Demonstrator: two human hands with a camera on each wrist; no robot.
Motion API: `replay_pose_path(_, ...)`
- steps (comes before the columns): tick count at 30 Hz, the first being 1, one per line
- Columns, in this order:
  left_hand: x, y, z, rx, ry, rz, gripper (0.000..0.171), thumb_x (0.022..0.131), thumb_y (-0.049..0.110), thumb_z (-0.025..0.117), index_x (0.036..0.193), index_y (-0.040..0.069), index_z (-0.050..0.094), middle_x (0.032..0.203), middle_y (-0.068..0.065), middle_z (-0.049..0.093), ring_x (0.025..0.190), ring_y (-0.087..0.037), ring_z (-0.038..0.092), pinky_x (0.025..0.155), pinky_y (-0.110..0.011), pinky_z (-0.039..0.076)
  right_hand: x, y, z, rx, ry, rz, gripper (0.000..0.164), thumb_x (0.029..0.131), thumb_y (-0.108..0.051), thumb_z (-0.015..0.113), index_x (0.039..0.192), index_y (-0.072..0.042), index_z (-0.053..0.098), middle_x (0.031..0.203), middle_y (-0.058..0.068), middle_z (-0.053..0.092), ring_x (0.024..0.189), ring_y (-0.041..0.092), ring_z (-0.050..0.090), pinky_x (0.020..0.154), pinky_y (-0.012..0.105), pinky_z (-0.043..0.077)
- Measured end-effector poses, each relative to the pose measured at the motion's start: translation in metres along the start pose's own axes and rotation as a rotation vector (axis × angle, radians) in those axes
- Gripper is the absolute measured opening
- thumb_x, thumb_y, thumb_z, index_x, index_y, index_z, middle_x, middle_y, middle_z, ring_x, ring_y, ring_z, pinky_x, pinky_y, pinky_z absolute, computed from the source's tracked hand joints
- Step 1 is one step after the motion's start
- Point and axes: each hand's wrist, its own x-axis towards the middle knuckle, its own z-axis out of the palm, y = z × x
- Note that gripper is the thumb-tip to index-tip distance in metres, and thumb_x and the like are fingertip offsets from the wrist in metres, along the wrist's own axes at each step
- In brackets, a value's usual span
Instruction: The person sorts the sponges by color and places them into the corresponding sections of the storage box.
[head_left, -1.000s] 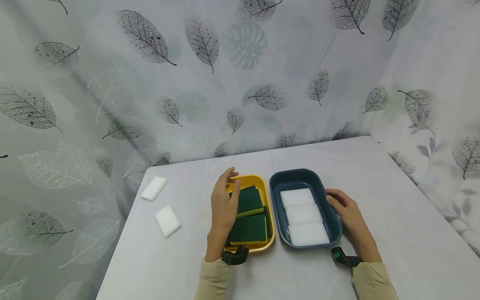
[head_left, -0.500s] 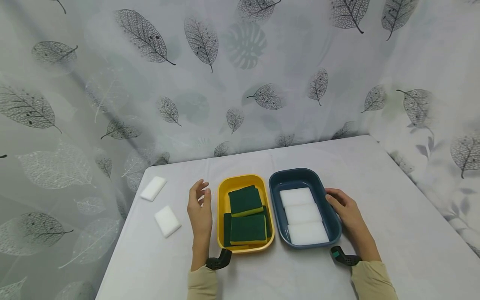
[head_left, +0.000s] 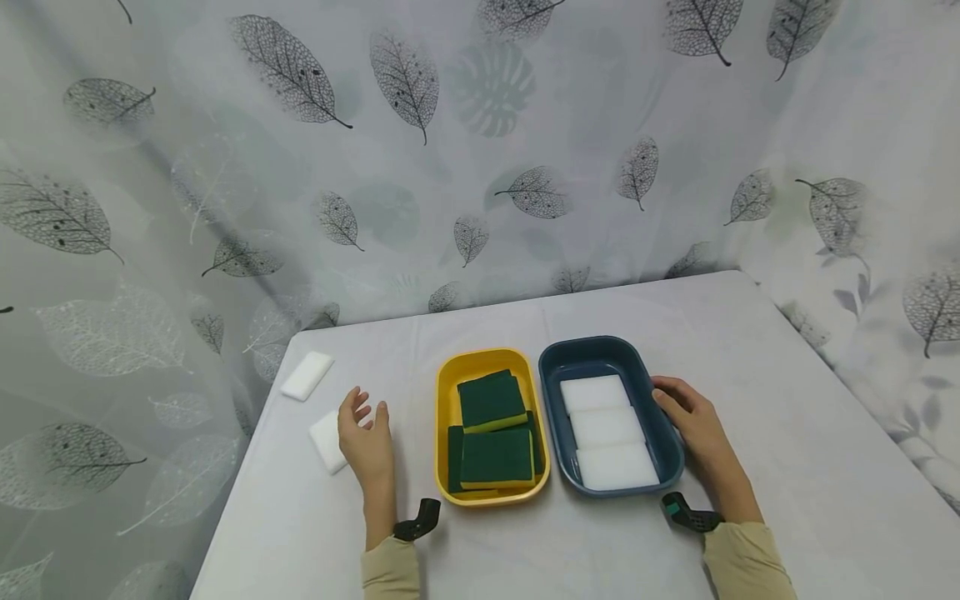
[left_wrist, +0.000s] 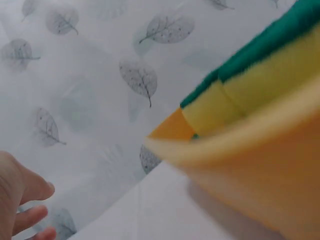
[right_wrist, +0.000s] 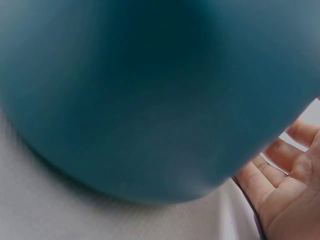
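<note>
My left hand (head_left: pixel 365 442) is over the table's left part, fingers loosely bent with nothing in them. It partly covers a white sponge (head_left: pixel 324 439); whether it touches that sponge cannot be told. Another white sponge (head_left: pixel 307 377) lies farther back. In the left wrist view, the hand's fingers (left_wrist: pixel 31 220) appear apart from everything. On the other side, my right hand (head_left: pixel 697 421) rests against the right wall of a blue tray (head_left: pixel 588 363). In the right wrist view its fingers (right_wrist: pixel 257 182) lie along the outside of that wall. White sponges (head_left: pixel 609 428) lie overlapping in a row inside.
Between the hands, left of the blue tray, stands a yellow tray (head_left: pixel 447 379) holding several green and yellow scouring sponges (head_left: pixel 497 458). A white cloth covers the table (head_left: pixel 555 550). Behind it hangs a leaf-patterned curtain (head_left: pixel 420 192).
My left hand has moved left, from over the yellow tray to beside the nearer loose white sponge. The right hand stays at the blue tray.
</note>
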Motion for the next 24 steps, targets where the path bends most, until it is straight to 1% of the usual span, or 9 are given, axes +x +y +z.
replay_pose_path(3, 0.003, -0.008, -0.002, 0.046, 0.041, 0.017, 0.052, 0.094, 0.001, 0.07, 0.144, -0.001, 0.055, 0.134, -0.02, 0.062, 0.122, -0.039, 0.053, 0.101, -0.05, 0.044, -0.001, 0.0, 0.0, -0.002, -0.003, 0.007, 0.053, 0.109, -0.042, 0.051, 0.146, -0.003, 0.054, 0.145, 0.022, 0.057, 0.104, -0.018, 0.048, 0.087, 0.004, 0.043)
replay_pose_path(6, 0.004, -0.015, -0.006, 0.102, 0.084, 0.024, 0.054, 0.092, 0.001, 0.071, 0.144, -0.001, 0.056, 0.133, -0.022, 0.06, 0.124, -0.041, 0.047, 0.103, -0.052, 0.039, -0.001, 0.0, 0.0, 0.0, 0.0, 0.008, 0.054, 0.109, -0.042, 0.051, 0.146, -0.003, 0.054, 0.144, 0.021, 0.058, 0.104, -0.019, 0.049, 0.086, 0.004, 0.044)
replay_pose_path(9, 0.005, -0.022, -0.011, 0.169, 0.126, 0.024, 0.054, 0.091, 0.002, 0.073, 0.143, 0.0, 0.057, 0.134, -0.024, 0.058, 0.127, -0.045, 0.043, 0.104, -0.056, 0.034, -0.001, 0.001, 0.0, 0.007, 0.003, 0.005, 0.053, 0.109, -0.042, 0.052, 0.145, -0.004, 0.055, 0.135, 0.005, 0.063, 0.104, -0.018, 0.05, 0.087, 0.004, 0.044)
replay_pose_path(12, 0.004, -0.028, -0.016, 0.239, 0.161, 0.017, 0.056, 0.09, 0.005, 0.074, 0.143, 0.001, 0.058, 0.135, -0.027, 0.055, 0.129, -0.049, 0.04, 0.103, -0.061, 0.032, 0.0, 0.001, 0.001, 0.019, 0.004, 0.0, 0.053, 0.108, -0.042, 0.053, 0.145, -0.004, 0.056, 0.123, -0.017, 0.06, 0.105, -0.017, 0.051, 0.087, 0.005, 0.045)
replay_pose_path(14, 0.004, -0.031, -0.018, 0.268, 0.173, 0.007, 0.057, 0.09, 0.007, 0.075, 0.145, 0.001, 0.057, 0.138, -0.028, 0.053, 0.131, -0.05, 0.038, 0.104, -0.063, 0.03, 0.0, 0.001, 0.001, 0.022, 0.003, -0.002, 0.052, 0.108, -0.042, 0.054, 0.144, -0.004, 0.056, 0.119, -0.023, 0.058, 0.104, -0.017, 0.052, 0.086, 0.005, 0.045)
replay_pose_path(16, 0.004, -0.034, -0.02, 0.285, 0.181, -0.006, 0.059, 0.09, 0.007, 0.075, 0.146, 0.001, 0.056, 0.14, -0.029, 0.05, 0.133, -0.05, 0.035, 0.105, -0.064, 0.028, 0.0, 0.001, 0.001, 0.018, 0.004, -0.004, 0.052, 0.108, -0.042, 0.054, 0.144, -0.004, 0.056, 0.122, -0.017, 0.06, 0.104, -0.017, 0.052, 0.086, 0.005, 0.045)
replay_pose_path(20, 0.004, -0.037, -0.023, 0.293, 0.186, -0.035, 0.06, 0.09, 0.005, 0.075, 0.147, 0.0, 0.054, 0.142, -0.03, 0.047, 0.135, -0.049, 0.031, 0.107, -0.064, 0.024, 0.0, 0.0, 0.0, 0.001, -0.001, -0.006, 0.053, 0.109, -0.042, 0.052, 0.145, -0.004, 0.055, 0.136, 0.008, 0.062, 0.105, -0.017, 0.05, 0.087, 0.006, 0.045)
replay_pose_path(22, 0.005, -0.037, -0.024, 0.299, 0.188, -0.055, 0.061, 0.089, 0.003, 0.074, 0.146, -0.001, 0.054, 0.141, -0.031, 0.047, 0.135, -0.049, 0.031, 0.107, -0.064, 0.024, -0.001, -0.001, 0.0, 0.003, -0.002, -0.007, 0.053, 0.109, -0.042, 0.053, 0.145, -0.004, 0.056, 0.135, 0.006, 0.063, 0.105, -0.017, 0.05, 0.088, 0.005, 0.044)
replay_pose_path(24, 0.005, -0.039, -0.026, 0.304, 0.19, -0.075, 0.061, 0.089, 0.001, 0.073, 0.146, -0.002, 0.054, 0.141, -0.031, 0.047, 0.134, -0.05, 0.032, 0.108, -0.064, 0.024, -0.001, 0.0, -0.001, 0.008, -0.001, -0.012, 0.053, 0.109, -0.042, 0.053, 0.144, -0.003, 0.056, 0.128, -0.008, 0.064, 0.105, -0.017, 0.05, 0.088, 0.005, 0.043)
